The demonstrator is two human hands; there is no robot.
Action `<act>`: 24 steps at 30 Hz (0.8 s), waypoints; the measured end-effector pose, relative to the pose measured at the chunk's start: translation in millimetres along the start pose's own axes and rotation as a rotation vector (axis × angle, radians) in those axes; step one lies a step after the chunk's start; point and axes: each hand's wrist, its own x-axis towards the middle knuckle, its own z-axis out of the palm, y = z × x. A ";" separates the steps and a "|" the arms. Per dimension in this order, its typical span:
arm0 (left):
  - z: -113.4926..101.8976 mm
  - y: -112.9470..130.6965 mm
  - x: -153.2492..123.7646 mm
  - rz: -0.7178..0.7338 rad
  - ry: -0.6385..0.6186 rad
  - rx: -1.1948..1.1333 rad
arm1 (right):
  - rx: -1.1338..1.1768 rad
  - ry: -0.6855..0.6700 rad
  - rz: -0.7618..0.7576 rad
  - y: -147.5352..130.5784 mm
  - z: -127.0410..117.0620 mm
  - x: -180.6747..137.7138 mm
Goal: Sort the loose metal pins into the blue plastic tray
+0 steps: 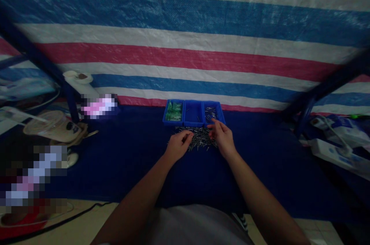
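Observation:
A pile of small, thin metal pieces (199, 139), like pins or screws, lies on the blue table in front of three joined blue bins. At the pile's left side is my left hand (177, 146), its thumb and fingers pinched together; anything between the tips is too small to make out. My right hand (224, 139) hovers at the pile's right side, by the front of the right bin (221, 116), with its fingers apart and loosely bent. Several metal pieces lie in that bin. The middle bin (193, 111) has a few, and the left bin (174, 112) contains green packets.
A striped plastic sheet (185, 41) hangs behind the blue table (115, 175). To the left are a lidded cup (54, 127) and a white roll (82, 85). On the right lies a white power strip (335, 156) with cables. Dark blue frame posts stand at both sides.

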 end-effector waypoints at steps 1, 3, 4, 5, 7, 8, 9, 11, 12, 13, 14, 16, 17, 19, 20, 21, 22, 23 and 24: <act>-0.3 0.4 0.0 -0.004 -0.001 0.005 | -0.028 -0.024 -0.022 0.6 -0.7 0.6; -1.0 1.5 0.0 -0.010 -0.001 0.019 | -0.167 -0.083 -0.084 3.1 -2.1 0.5; -1.3 2.2 0.1 -0.012 -0.003 0.026 | -0.274 -0.112 -0.141 4.7 -2.9 -0.1; -1.7 2.8 0.2 -0.013 -0.005 0.032 | -0.393 -0.141 -0.215 6.2 -3.8 -0.9; -2.2 3.6 0.4 -0.015 -0.005 0.039 | -0.623 -0.205 -0.385 8.2 -5.3 -2.9; -2.4 3.8 0.5 -0.014 -0.002 0.040 | -0.715 -0.238 -0.460 8.5 -5.9 -4.0; -2.5 3.9 0.5 -0.013 0.002 0.039 | -0.791 -0.275 -0.518 8.4 -6.2 -5.1; -2.6 3.7 0.4 -0.004 0.008 0.039 | -0.910 -0.335 -0.575 7.8 -6.2 -7.0; -2.7 3.6 0.4 0.000 0.007 0.041 | -0.957 -0.349 -0.583 7.5 -5.9 -7.9; -2.7 3.5 0.4 0.004 0.007 0.044 | -0.993 -0.357 -0.582 7.6 -5.5 -8.7; -2.8 3.4 0.3 0.008 0.007 0.048 | -1.017 -0.359 -0.577 7.9 -4.9 -9.4; -2.9 3.5 0.3 0.012 0.007 0.051 | -1.024 -0.364 -0.572 9.5 -3.6 -10.6; -3.0 3.6 0.3 0.015 0.007 0.051 | -1.015 -0.370 -0.576 10.5 -2.9 -11.0; -3.1 3.8 0.1 0.019 0.005 0.058 | -0.995 -0.381 -0.593 12.5 -1.4 -11.7; -3.1 3.7 0.1 0.020 0.003 0.064 | -0.985 -0.381 -0.603 13.3 -0.6 -11.9; -3.0 3.7 0.0 0.022 0.003 0.070 | -0.974 -0.378 -0.613 13.8 0.1 -12.0; -2.9 3.5 0.0 0.025 0.003 0.075 | -0.960 -0.373 -0.623 14.1 0.8 -12.1; -2.8 3.4 0.0 0.028 0.004 0.077 | -0.944 -0.369 -0.633 14.1 1.4 -12.2; -2.6 3.2 0.1 0.031 0.006 0.076 | -0.924 -0.366 -0.641 13.8 1.9 -12.4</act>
